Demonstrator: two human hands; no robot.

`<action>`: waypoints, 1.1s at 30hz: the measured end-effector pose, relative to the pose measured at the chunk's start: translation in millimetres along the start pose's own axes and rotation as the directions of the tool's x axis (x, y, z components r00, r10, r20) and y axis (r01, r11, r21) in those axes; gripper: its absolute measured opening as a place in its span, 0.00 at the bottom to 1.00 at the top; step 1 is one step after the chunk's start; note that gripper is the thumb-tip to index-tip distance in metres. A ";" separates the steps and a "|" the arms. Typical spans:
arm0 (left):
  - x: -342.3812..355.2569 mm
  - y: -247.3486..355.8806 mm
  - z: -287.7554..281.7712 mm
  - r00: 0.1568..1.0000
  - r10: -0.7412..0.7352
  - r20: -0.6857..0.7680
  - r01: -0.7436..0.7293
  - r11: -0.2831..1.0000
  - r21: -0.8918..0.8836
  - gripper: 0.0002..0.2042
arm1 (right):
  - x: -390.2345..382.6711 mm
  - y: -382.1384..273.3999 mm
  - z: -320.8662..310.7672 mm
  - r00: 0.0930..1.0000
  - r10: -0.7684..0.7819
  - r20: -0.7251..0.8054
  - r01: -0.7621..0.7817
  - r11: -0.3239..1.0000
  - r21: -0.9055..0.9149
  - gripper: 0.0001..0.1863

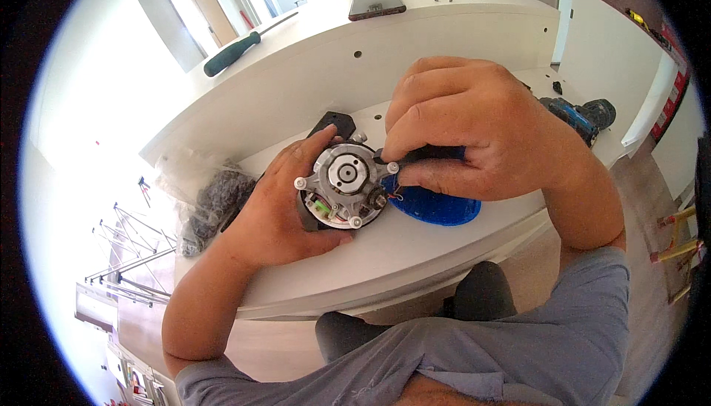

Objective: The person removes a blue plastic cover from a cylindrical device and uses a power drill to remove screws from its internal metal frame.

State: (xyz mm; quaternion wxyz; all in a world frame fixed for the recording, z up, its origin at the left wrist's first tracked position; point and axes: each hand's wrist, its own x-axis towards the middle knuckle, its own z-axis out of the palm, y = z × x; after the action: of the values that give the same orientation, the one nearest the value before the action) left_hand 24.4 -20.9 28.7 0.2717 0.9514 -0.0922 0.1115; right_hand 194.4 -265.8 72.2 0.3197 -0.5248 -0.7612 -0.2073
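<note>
Round metal unit (pixel 346 197) faces up over the white bench (pixel 333 273). At its left, the left hand (pixel 278 210) clasps its rim, apparently for steadiness; at its right, above the blue disc (pixel 441 207), the right hand (pixel 481 121) curls, its hold unclear.

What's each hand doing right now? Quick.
Left hand: closed around the side of the round metal unit.
Right hand: fingers curled at the unit's edge; can't tell what, if anything, they grip.
</note>
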 end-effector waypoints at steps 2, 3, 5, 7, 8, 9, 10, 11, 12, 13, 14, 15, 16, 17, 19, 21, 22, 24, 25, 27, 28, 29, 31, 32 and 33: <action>0.2 -0.3 0.6 1.000 -0.014 0.003 0.014 1.000 -0.017 0.60 | -0.4 0.0 0.6 1.000 0.002 -0.006 -0.002 1.000 0.013 0.13; -0.2 -2.1 -0.1 1.000 -0.013 0.008 0.013 0.999 -0.031 0.60 | -0.4 0.1 0.9 1.000 0.002 -0.009 -0.002 1.000 0.020 0.12; -0.2 -4.1 0.7 1.000 -0.014 0.006 0.015 0.997 -0.071 0.59 | -0.3 0.7 1.5 1.000 -0.003 -0.023 0.003 1.000 0.020 0.12; -0.5 -5.2 2.6 1.000 -0.017 -0.005 0.016 0.994 -0.105 0.57 | -0.4 1.0 1.4 0.999 -0.009 -0.033 0.010 1.000 0.018 0.12; -0.9 -5.5 3.0 1.000 -0.015 -0.010 0.014 0.993 -0.115 0.57 | 0.2 0.2 0.6 0.999 -0.014 -0.036 0.015 1.000 0.017 0.12; -1.1 -5.9 2.8 1.000 -0.009 -0.012 0.007 0.994 -0.108 0.57 | 0.7 -0.4 0.2 0.999 -0.019 -0.039 0.020 1.000 0.016 0.12; -1.5 -6.2 2.8 1.000 -0.005 -0.015 0.004 0.994 -0.107 0.57 | 0.8 -0.7 0.3 0.999 -0.023 -0.045 0.023 1.000 0.016 0.12; -1.7 -6.4 3.0 1.000 -0.003 -0.016 0.001 0.994 -0.105 0.57 | 0.6 -0.6 0.8 0.998 -0.026 -0.052 0.027 1.000 0.017 0.12; -2.0 -6.5 3.1 1.000 -0.004 -0.018 0.002 0.994 -0.109 0.57 | 0.5 -0.5 1.1 0.998 -0.029 -0.059 0.030 0.999 0.018 0.12; -2.2 -5.4 2.7 1.000 -0.020 -0.008 0.019 0.993 -0.113 0.57 | 0.7 -0.4 1.3 0.998 -0.026 -0.061 0.027 1.000 0.010 0.12; -2.5 -5.1 2.9 0.999 -0.037 0.002 0.037 0.992 -0.120 0.57 | 0.4 -0.4 2.3 0.998 -0.022 -0.060 0.022 1.000 0.005 0.12; -2.0 -2.0 1.2 0.997 -0.070 0.024 0.072 0.989 -0.127 0.58 | 0.3 -0.4 3.0 0.998 -0.019 -0.061 0.019 1.000 -0.002 0.12; -1.5 -2.3 0.9 0.997 -0.075 0.032 0.079 0.988 -0.131 0.58 | 0.2 -0.6 3.8 0.998 -0.016 -0.062 0.016 1.000 -0.007 0.11; -1.7 -2.7 0.8 0.996 -0.083 0.040 0.088 0.987 -0.134 0.58 | 0.9 -0.9 4.5 0.998 -0.017 -0.064 0.016 1.000 -0.011 0.11; -1.8 -6.7 1.0 0.999 -0.043 0.027 0.046 0.991 -0.122 0.57 | 1.7 -0.2 7.0 0.998 -0.005 -0.070 0.004 1.000 -0.015 0.11; 0.4 -6.9 0.4 1.000 0.009 0.016 -0.007 0.997 -0.081 0.56 | 1.6 1.0 9.3 0.997 0.022 -0.074 -0.023 1.000 -0.017 0.10; 0.9 -5.9 -0.2 0.999 0.036 0.012 -0.036 0.998 -0.054 0.55 | 1.6 0.9 9.6 0.997 0.031 -0.072 -0.033 0.999 -0.025 0.09; 0.2 -3.2 -2.8 0.998 -0.043 0.052 0.048 0.994 -0.099 0.54 | 1.5 1.5 9.0 0.996 0.048 -0.077 -0.052 0.998 -0.043 0.07; -0.6 -2.0 -3.6 0.997 -0.051 0.053 0.055 0.995 -0.086 0.54 | 1.5 2.6 10.2 0.995 0.059 -0.081 -0.062 0.997 -0.035 0.07; -1.9 -1.1 -5.0 0.999 -0.033 0.040 0.034 0.999 -0.027 0.53 | 0.5 5.3 13.2 0.992 0.086 -0.088 -0.089 0.996 -0.021 0.06; -2.7 -0.5 -5.4 0.999 -0.023 0.033 0.023 1.000 0.003 0.53 | 0.7 6.5 13.6 0.992 0.088 -0.089 -0.091 0.996 -0.026 0.05; -3.6 -0.1 -5.6 1.000 -0.014 0.025 0.013 0.999 0.033 0.53 | 1.2 7.8 14.1 0.992 0.090 -0.089 -0.093 0.995 -0.030 0.05; -5.2 1.3 -5.3 0.999 -0.026 0.024 0.024 0.998 0.060 0.52 | 1.6 7.5 14.8 0.990 0.113 -0.088 -0.116 0.993 -0.030 0.05; -6.2 2.3 -5.0 0.998 -0.057 0.024 0.056 0.997 0.047 0.51 | 1.7 6.4 15.1 0.987 0.136 -0.086 -0.139 0.990 -0.023 0.05; -6.8 3.5 -4.9 0.996 -0.088 0.026 0.087 0.996 0.034 0.50 | 1.6 5.7 15.6 0.984 0.159 -0.083 -0.161 0.987 -0.018 0.05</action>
State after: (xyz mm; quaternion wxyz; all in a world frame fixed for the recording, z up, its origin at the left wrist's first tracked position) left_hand 16.2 -20.4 32.7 0.2596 0.9603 -0.0522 0.0881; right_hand 195.1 -252.5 62.1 0.3596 -0.5792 -0.7003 -0.2114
